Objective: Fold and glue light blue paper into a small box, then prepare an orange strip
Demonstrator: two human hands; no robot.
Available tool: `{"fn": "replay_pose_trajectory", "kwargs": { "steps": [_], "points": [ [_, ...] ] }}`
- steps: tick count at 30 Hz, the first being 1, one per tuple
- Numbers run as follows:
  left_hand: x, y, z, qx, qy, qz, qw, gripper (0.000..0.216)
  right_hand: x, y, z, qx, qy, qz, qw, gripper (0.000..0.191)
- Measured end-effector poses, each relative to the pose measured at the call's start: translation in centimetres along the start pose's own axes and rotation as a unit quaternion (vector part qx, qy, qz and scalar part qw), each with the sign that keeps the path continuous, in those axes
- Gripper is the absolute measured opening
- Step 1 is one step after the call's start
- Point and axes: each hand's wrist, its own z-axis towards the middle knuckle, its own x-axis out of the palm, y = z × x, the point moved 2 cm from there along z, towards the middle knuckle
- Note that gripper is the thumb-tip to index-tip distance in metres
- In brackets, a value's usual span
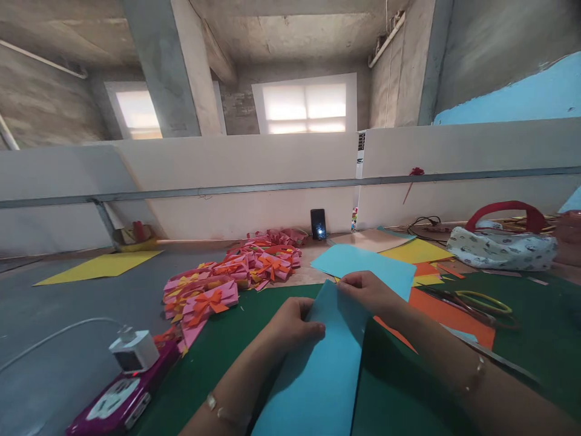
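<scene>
A long sheet of light blue paper (324,369), seemingly folded lengthwise, lies over the green mat (408,387) in front of me. My left hand (295,327) grips its left edge, thumb on top and the other fingers mostly tucked under. At the far end of the sheet, my right hand (361,287) pinches the right corner between thumb and fingers. Beyond my right hand lies another light blue sheet (372,263). Orange paper (454,315) with scissors (481,306) resting on it sits beside my right forearm.
Pink and orange folded-paper pieces (236,275) are heaped at back left. A purple power strip (127,393) holds a white charger (134,351) at front left. A phone (318,224) leans on the partition. Yellow paper (97,266) lies far left; a patterned cloth bag (502,248) stands right.
</scene>
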Motion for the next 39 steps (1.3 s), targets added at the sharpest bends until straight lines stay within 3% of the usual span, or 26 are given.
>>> {"fn": "replay_pose_trajectory", "kwargs": {
  "steps": [4,17,28,39],
  "points": [
    [0.4,-0.3,-0.1,-0.002,0.024,-0.005,1.000,0.023,0.1,-0.2,0.2,-0.012,-0.013,-0.028,0.999,0.019],
    [0.8,-0.9,-0.4,-0.004,0.001,0.015,1.000,0.038,0.2,-0.8,0.5,-0.029,-0.013,-0.089,0.996,0.022],
    [0.3,-1.3,-0.1,0.060,-0.117,0.035,0.991,0.036,1.6,0.3,-0.2,-0.120,0.056,-0.134,0.982,0.019],
    [0.2,-1.0,0.2,0.098,-0.152,0.071,0.981,0.034,2.0,0.3,-0.3,-0.096,0.054,-0.088,0.990,0.015]
  ]
}}
